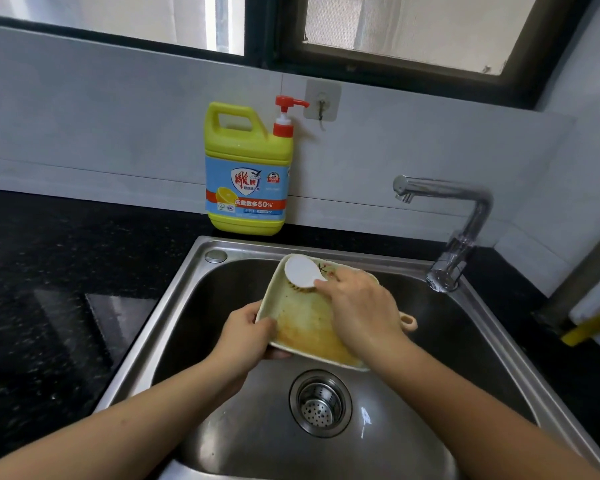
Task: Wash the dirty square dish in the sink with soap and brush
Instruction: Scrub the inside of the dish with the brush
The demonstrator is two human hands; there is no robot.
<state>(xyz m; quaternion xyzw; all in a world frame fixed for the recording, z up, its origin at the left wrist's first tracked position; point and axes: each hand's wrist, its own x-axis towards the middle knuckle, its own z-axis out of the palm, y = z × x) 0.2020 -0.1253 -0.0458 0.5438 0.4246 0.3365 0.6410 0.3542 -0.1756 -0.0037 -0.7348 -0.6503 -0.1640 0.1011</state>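
Nearest us, the drain strainer (321, 403) sits in the floor of the steel sink (257, 249). Above it, we hold the dirty square dish (302, 317) tilted over the basin. Our left hand (246, 332) grips its near-left edge, thumb on the stained inside. Our right hand (361, 306) is curled around the brush (303, 271), whose white head presses against the dish's far corner. Behind the sink, on the black tabletop (49, 271), stands the yellow soap bottle (246, 174) against the wall. The faucet (465, 230) rises to the right.
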